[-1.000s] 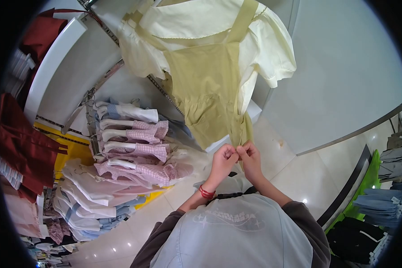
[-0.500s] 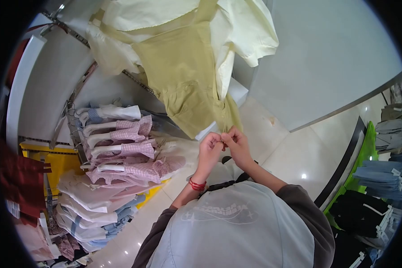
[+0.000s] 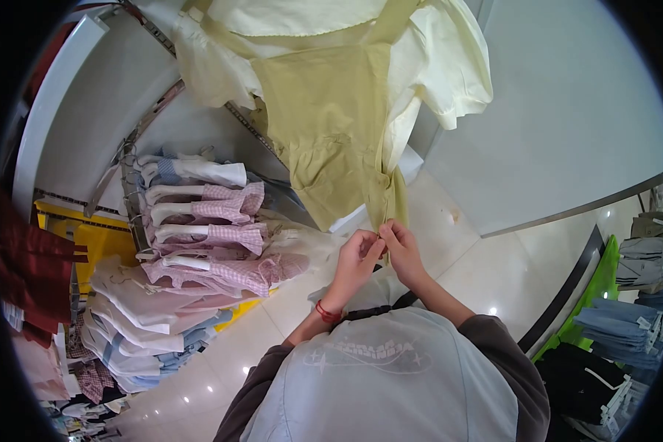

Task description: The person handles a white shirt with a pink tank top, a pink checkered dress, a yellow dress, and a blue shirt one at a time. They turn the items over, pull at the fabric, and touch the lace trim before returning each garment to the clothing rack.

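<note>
An olive-green pinafore garment [image 3: 324, 103] hangs at the top centre over a cream short-sleeved blouse [image 3: 449, 66]. At its lower end, near a thin strip of the fabric, my left hand [image 3: 361, 254] and my right hand [image 3: 401, 247] meet fingertip to fingertip. Both hands are pinched. What lies between the fingertips is too small to make out. A red bracelet [image 3: 327, 312] circles my left wrist.
Pink checked garments [image 3: 228, 202] hang on white hangers at the left, above white tops [image 3: 125, 324]. Dark red clothes [image 3: 33, 272] hang at the far left. A grey panel [image 3: 560, 110] stands upper right. Folded jeans [image 3: 615, 328] and black clothes [image 3: 582, 379] are at the right.
The view has shifted, so the olive garment and blouse sit farther right. My hands stay together, slightly lower and to the right in view, still pinched.
</note>
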Action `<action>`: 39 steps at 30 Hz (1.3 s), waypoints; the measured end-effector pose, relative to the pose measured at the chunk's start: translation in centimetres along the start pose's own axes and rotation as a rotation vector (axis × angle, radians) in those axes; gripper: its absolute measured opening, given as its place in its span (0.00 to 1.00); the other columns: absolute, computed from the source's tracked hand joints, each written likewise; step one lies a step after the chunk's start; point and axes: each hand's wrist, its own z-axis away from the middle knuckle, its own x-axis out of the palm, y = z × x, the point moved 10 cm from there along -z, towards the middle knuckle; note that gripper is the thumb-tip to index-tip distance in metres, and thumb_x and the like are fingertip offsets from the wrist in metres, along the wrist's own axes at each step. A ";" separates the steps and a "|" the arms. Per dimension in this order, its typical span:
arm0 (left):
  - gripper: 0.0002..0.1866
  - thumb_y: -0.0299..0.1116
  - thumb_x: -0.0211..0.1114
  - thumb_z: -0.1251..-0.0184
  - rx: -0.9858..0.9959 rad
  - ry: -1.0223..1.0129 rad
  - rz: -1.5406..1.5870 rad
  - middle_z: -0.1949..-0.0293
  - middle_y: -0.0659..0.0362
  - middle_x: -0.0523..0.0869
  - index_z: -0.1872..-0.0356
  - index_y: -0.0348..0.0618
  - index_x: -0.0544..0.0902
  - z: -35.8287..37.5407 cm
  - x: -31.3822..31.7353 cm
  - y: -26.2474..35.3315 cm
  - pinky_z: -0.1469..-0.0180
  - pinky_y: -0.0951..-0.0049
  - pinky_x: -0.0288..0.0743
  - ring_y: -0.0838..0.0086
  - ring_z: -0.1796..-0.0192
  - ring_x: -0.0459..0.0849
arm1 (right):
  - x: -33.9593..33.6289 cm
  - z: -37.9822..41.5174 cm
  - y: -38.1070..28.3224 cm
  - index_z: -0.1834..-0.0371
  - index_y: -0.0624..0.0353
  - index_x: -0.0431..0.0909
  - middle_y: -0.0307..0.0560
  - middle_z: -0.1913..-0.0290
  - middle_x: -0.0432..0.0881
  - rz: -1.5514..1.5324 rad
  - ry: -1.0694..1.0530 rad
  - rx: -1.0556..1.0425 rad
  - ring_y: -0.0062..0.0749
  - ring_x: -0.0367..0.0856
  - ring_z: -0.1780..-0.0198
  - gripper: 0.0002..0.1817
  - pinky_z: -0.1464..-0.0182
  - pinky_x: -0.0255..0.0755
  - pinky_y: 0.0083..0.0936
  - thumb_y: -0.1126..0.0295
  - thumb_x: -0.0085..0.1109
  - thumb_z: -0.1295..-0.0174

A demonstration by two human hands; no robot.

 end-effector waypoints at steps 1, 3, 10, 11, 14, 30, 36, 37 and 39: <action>0.06 0.27 0.55 0.36 0.001 -0.002 -0.005 0.73 0.60 0.79 0.67 0.34 0.71 0.1 0.1 0.2 0.69 0.83 0.70 0.82 0.70 0.77 | 0.0 0.0 0.2 0.75 0.58 0.64 0.36 0.77 0.69 0.008 -0.012 0.020 0.15 0.65 0.77 0.13 0.74 0.63 0.15 0.63 0.46 0.34; 0.05 0.27 0.55 0.36 -0.007 -0.019 -0.102 0.73 0.59 0.80 0.68 0.34 0.72 0.4 0.2 0.6 0.68 0.82 0.72 0.81 0.69 0.78 | 0.4 0.1 0.0 0.73 0.59 0.65 0.37 0.76 0.69 0.056 -0.057 0.034 0.16 0.66 0.76 0.14 0.73 0.63 0.15 0.62 0.44 0.34; 0.05 0.25 0.55 0.39 -0.013 -0.022 -0.168 0.78 0.59 0.78 0.73 0.34 0.73 0.9 0.0 0.2 0.74 0.81 0.69 0.82 0.76 0.74 | 0.3 0.4 0.4 0.72 0.64 0.67 0.38 0.75 0.70 0.364 -0.205 -0.007 0.18 0.67 0.74 0.16 0.71 0.64 0.18 0.62 0.41 0.33; 0.05 0.24 0.55 0.41 0.011 -0.018 -0.206 0.79 0.59 0.77 0.74 0.34 0.72 0.8 0.0 0.3 0.75 0.81 0.67 0.82 0.77 0.73 | 0.0 0.4 0.6 0.72 0.64 0.67 0.37 0.76 0.69 0.353 -0.179 -0.026 0.18 0.66 0.75 0.16 0.71 0.63 0.18 0.62 0.41 0.33; 0.05 0.23 0.55 0.44 0.070 -0.050 -0.336 0.81 0.58 0.76 0.77 0.34 0.71 0.8 0.6 0.9 0.76 0.80 0.66 0.81 0.77 0.73 | -1.0 0.3 0.4 0.74 0.63 0.67 0.35 0.78 0.66 0.310 -0.072 -0.054 0.17 0.63 0.76 0.16 0.73 0.61 0.18 0.62 0.42 0.33; 0.06 0.25 0.55 0.44 0.132 -0.186 -0.441 0.81 0.55 0.75 0.78 0.35 0.70 1.6 3.6 2.8 0.78 0.76 0.66 0.76 0.81 0.71 | -0.9 -2.3 -4.6 0.78 0.60 0.66 0.32 0.81 0.66 0.327 -0.079 -0.127 0.13 0.63 0.80 0.15 0.77 0.58 0.12 0.62 0.48 0.35; 0.06 0.26 0.55 0.45 0.120 -0.224 -0.459 0.81 0.54 0.75 0.77 0.34 0.70 1.2 4.6 2.6 0.76 0.74 0.67 0.72 0.80 0.71 | -1.7 -1.3 -2.7 0.77 0.60 0.68 0.33 0.80 0.68 0.387 -0.227 -0.061 0.14 0.65 0.77 0.14 0.74 0.61 0.14 0.64 0.50 0.36; 0.06 0.26 0.55 0.44 0.118 -0.223 -0.458 0.81 0.54 0.75 0.77 0.34 0.69 0.9 4.6 2.3 0.76 0.74 0.67 0.72 0.80 0.71 | -2.0 -1.1 -2.4 0.77 0.61 0.68 0.33 0.80 0.69 0.462 -0.245 -0.099 0.14 0.65 0.76 0.14 0.73 0.61 0.15 0.64 0.50 0.36; 0.06 0.26 0.56 0.45 0.099 -0.229 -0.507 0.81 0.54 0.75 0.77 0.34 0.70 0.4 4.4 1.4 0.76 0.74 0.67 0.71 0.81 0.72 | -3.2 -0.6 -1.3 0.77 0.61 0.68 0.34 0.80 0.69 0.416 -0.185 -0.074 0.14 0.65 0.76 0.14 0.73 0.62 0.15 0.64 0.50 0.37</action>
